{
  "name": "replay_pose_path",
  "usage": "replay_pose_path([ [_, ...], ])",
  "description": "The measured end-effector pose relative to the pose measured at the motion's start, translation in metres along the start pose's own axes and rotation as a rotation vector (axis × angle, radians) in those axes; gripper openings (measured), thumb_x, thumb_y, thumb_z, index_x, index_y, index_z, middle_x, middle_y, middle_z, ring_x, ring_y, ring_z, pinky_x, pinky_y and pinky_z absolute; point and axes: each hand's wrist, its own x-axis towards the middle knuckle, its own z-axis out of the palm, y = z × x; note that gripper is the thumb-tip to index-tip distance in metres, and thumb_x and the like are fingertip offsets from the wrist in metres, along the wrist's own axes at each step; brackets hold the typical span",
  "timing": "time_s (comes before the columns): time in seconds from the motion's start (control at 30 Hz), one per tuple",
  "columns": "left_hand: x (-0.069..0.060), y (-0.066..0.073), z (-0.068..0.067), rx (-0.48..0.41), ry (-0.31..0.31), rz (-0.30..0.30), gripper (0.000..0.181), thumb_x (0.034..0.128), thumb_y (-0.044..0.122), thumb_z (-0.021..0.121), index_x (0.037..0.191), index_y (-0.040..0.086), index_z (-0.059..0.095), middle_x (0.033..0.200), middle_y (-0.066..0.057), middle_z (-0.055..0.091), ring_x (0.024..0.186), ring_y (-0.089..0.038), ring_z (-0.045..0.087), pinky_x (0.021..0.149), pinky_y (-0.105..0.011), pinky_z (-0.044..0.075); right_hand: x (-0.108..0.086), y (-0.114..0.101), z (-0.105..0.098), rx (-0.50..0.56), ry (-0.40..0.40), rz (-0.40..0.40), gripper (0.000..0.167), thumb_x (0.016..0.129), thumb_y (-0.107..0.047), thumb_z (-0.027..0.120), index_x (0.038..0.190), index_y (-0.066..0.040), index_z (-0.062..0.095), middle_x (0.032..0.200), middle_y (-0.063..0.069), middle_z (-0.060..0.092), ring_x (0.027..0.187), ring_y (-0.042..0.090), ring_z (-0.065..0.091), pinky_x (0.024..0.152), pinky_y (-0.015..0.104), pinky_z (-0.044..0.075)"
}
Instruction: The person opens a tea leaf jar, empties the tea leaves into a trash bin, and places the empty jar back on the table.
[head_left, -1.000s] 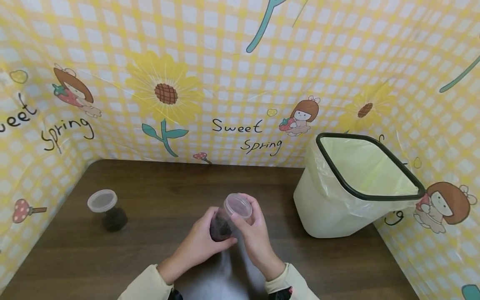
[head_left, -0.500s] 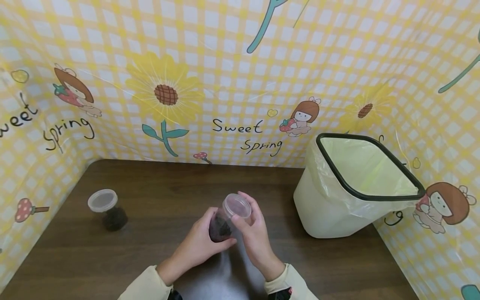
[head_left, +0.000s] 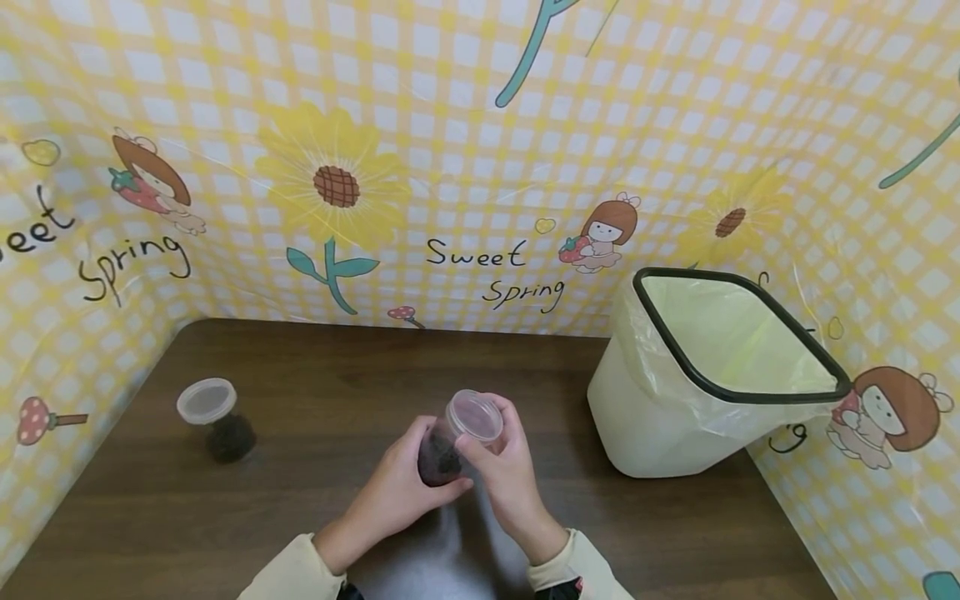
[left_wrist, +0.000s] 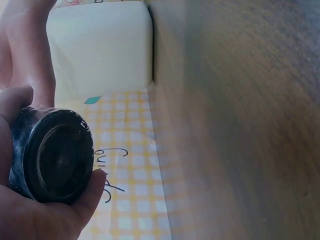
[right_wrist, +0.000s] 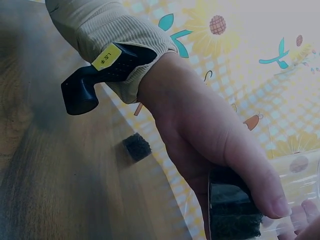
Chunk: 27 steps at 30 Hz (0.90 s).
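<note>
1. Two bare hands meet on one clear jar (head_left: 439, 458) with dark contents, held above the brown table (head_left: 337, 367) at its middle, towards 6 o'clock in the head view. It tilts, its lid (head_left: 476, 415) end pointing between 1 and 2 o'clock.
2. Left hand (head_left: 393, 485): its fingers and thumb curve round the jar's lower, dark part, gripping it from about 8 o'clock. The left wrist view shows the jar's round base between them.
3. Right hand (head_left: 512, 479): it pinches the lid end from about 4 o'clock, thumb on the near side, other fingers round the far side. I cannot tell how tightly the lid sits.
4. At 9 o'clock from the hands, well apart, a second jar (head_left: 230, 437) stands upright on the table, with dark contents and a whitish lid (head_left: 206, 402).
5. Near 3 o'clock stands a cream bin (head_left: 652, 425) with a black rim (head_left: 757, 395) and a pale liner (head_left: 738, 333).
6. Yellow-checked cloth (head_left: 465, 167), printed with sunflowers and "Sweet Spring", rises from 9 round through 12 to 3 o'clock.
7. Pale sleeves (head_left: 292, 573) reach in from 7 and 5 o'clock.
</note>
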Motion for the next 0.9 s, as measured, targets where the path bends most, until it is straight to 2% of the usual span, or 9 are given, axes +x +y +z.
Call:
replay_pose_path([
  [0.33, 0.0019, -0.0020, 0.0012, -0.009, -0.009, 0.007, 0.068, 0.0729, 0.028, 0.094, 0.127, 0.015, 0.054, 0.109, 0.005, 0.066, 0.097, -0.012, 0.061, 0.088, -0.035, 0.051, 0.0002, -0.0021, -0.0027, 0.012, -0.028, -0.004, 0.072, 0.089, -0.022, 0.081, 0.139, 0.008, 0.040, 0.134, 0.008, 0.058, 0.121, 0.019, 0.057, 0.099, 0.030, 0.048],
  [0.63, 0.0033, -0.0026, 0.0006, -0.018, -0.031, -0.002, 0.069, 0.0736, 0.030, 0.093, 0.128, 0.016, 0.054, 0.110, 0.005, 0.066, 0.098, -0.012, 0.061, 0.088, -0.035, 0.050, 0.0017, -0.0029, -0.0066, 0.007, -0.062, -0.016, 0.062, 0.094, -0.011, 0.072, 0.143, 0.006, 0.040, 0.135, 0.008, 0.056, 0.124, 0.020, 0.055, 0.103, 0.031, 0.046],
  [0.9, 0.0036, -0.0019, 0.0000, -0.003, -0.035, -0.008, 0.069, 0.0734, 0.029, 0.093, 0.127, 0.016, 0.053, 0.109, 0.006, 0.064, 0.097, -0.012, 0.061, 0.087, -0.034, 0.050, 0.0047, -0.0041, -0.0096, 0.028, -0.083, -0.032, 0.066, 0.096, -0.023, 0.073, 0.145, 0.006, 0.040, 0.138, 0.009, 0.055, 0.126, 0.020, 0.055, 0.105, 0.032, 0.046],
])
